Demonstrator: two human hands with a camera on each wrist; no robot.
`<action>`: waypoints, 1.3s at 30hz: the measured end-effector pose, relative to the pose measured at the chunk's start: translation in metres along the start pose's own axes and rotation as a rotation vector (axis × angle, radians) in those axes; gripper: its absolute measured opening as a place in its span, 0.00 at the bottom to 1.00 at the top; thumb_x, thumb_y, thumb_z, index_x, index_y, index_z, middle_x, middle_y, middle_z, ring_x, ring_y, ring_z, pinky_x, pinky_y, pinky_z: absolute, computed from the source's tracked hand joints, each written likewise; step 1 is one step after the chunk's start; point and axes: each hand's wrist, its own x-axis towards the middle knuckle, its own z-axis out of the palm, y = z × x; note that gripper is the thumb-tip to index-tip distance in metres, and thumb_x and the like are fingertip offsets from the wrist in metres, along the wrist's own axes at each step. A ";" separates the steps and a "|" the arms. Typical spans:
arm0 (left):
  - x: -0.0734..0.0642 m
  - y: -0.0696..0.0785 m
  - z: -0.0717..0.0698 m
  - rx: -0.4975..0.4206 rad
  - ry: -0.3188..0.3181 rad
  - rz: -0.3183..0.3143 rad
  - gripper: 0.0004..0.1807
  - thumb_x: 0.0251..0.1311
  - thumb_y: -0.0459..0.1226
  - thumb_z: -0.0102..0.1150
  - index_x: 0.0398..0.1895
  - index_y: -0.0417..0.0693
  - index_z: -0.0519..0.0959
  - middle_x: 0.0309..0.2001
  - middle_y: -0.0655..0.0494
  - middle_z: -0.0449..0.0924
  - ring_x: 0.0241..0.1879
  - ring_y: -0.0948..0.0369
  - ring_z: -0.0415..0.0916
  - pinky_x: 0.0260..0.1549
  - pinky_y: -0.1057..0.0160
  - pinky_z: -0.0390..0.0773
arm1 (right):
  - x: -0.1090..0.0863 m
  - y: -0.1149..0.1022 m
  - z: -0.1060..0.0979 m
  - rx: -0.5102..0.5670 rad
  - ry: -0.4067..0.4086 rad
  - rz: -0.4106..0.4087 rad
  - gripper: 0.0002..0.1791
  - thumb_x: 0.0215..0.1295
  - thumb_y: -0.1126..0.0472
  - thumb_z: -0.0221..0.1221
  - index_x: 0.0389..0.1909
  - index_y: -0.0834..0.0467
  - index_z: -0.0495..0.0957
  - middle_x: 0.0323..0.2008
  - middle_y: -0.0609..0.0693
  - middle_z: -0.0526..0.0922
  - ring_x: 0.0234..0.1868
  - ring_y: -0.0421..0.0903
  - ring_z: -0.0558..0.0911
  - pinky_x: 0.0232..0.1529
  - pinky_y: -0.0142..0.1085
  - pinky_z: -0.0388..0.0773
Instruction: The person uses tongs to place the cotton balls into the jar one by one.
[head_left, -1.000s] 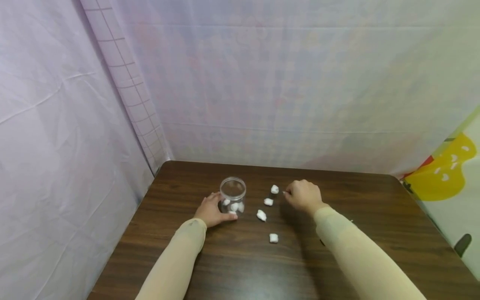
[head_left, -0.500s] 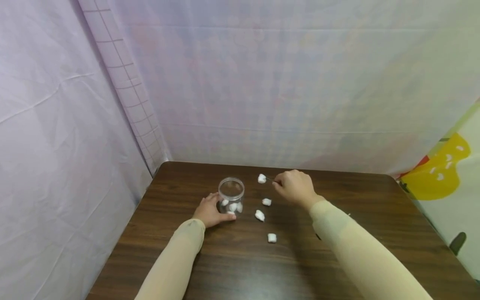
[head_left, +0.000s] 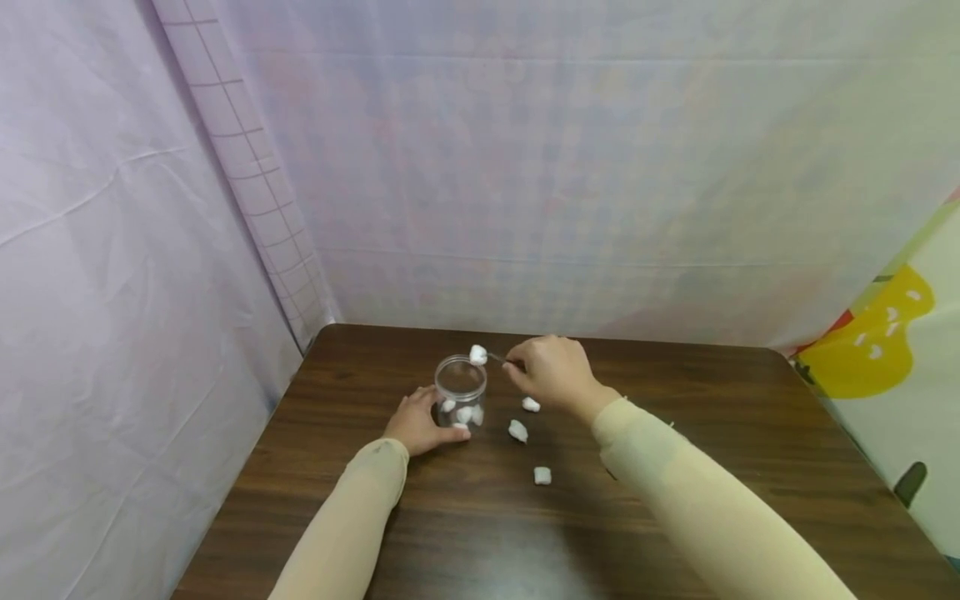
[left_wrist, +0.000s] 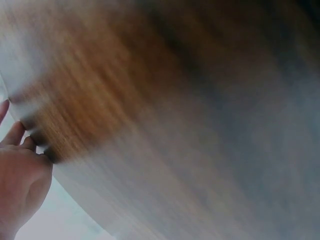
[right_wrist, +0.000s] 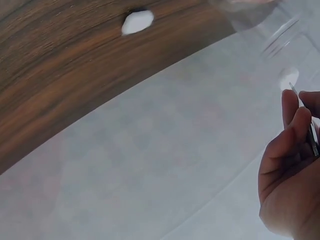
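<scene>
My left hand holds a clear open-topped jar from its left side, thumb and fingers around the wall. Several white cotton balls lie inside the jar. With my right hand I grip metal tweezers, whose tips carry a cotton ball over the right part of the jar's rim. In the right wrist view, the tweezers lie between thumb and fingers, with the cotton ball near the tips and the jar beyond. The left wrist view shows only my left hand and blurred tabletop.
Three more cotton balls lie on the brown wooden table: one below my right hand, another cotton ball right of the jar, and a squarish cotton piece nearer the front. A pale curtain hangs behind the table.
My right hand has lifted the cotton ball off the table with the tweezers and moved it left to the jar's rim. My left hand stays on the jar.
</scene>
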 end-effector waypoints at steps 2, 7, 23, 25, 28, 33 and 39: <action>0.000 -0.001 0.001 0.006 0.001 0.001 0.53 0.43 0.64 0.74 0.71 0.50 0.69 0.69 0.47 0.68 0.71 0.45 0.59 0.72 0.42 0.49 | 0.001 -0.004 0.002 -0.001 -0.012 -0.020 0.10 0.65 0.51 0.63 0.39 0.50 0.89 0.32 0.44 0.88 0.19 0.36 0.76 0.12 0.33 0.69; 0.001 -0.002 0.002 0.006 0.002 0.005 0.53 0.42 0.65 0.74 0.71 0.50 0.70 0.69 0.48 0.68 0.71 0.46 0.59 0.71 0.41 0.49 | 0.001 -0.010 0.010 -0.014 -0.038 -0.057 0.10 0.66 0.52 0.63 0.40 0.51 0.89 0.34 0.45 0.88 0.20 0.36 0.78 0.12 0.30 0.69; 0.001 -0.001 0.002 -0.005 -0.010 -0.003 0.52 0.43 0.64 0.74 0.70 0.50 0.70 0.70 0.48 0.68 0.71 0.45 0.58 0.72 0.41 0.49 | -0.001 -0.011 0.022 -0.017 -0.020 -0.073 0.06 0.62 0.53 0.66 0.35 0.48 0.90 0.29 0.39 0.86 0.20 0.36 0.75 0.14 0.34 0.70; 0.002 -0.002 0.002 0.001 -0.016 -0.008 0.53 0.43 0.65 0.73 0.71 0.50 0.69 0.70 0.48 0.67 0.72 0.45 0.57 0.72 0.42 0.49 | -0.001 -0.011 0.022 -0.016 -0.026 -0.073 0.05 0.62 0.53 0.66 0.34 0.47 0.90 0.28 0.39 0.86 0.18 0.35 0.73 0.13 0.34 0.69; 0.003 -0.002 0.003 0.005 -0.022 -0.010 0.53 0.43 0.65 0.73 0.71 0.50 0.69 0.70 0.48 0.67 0.72 0.46 0.57 0.72 0.42 0.49 | -0.001 -0.011 0.021 -0.017 -0.032 -0.076 0.05 0.62 0.53 0.66 0.33 0.47 0.89 0.27 0.39 0.85 0.18 0.35 0.72 0.13 0.34 0.68; 0.003 -0.003 0.002 0.001 -0.021 -0.011 0.52 0.43 0.65 0.73 0.71 0.51 0.69 0.71 0.49 0.66 0.72 0.46 0.57 0.72 0.43 0.48 | -0.001 -0.011 0.022 -0.026 -0.038 -0.080 0.05 0.62 0.52 0.66 0.32 0.46 0.89 0.27 0.38 0.85 0.17 0.35 0.72 0.13 0.34 0.68; 0.003 -0.003 0.003 0.003 -0.015 -0.014 0.51 0.43 0.64 0.73 0.70 0.51 0.70 0.71 0.49 0.66 0.72 0.46 0.57 0.72 0.43 0.47 | 0.000 -0.010 0.024 -0.032 -0.041 -0.083 0.05 0.62 0.52 0.66 0.32 0.46 0.89 0.26 0.37 0.84 0.17 0.35 0.71 0.12 0.33 0.67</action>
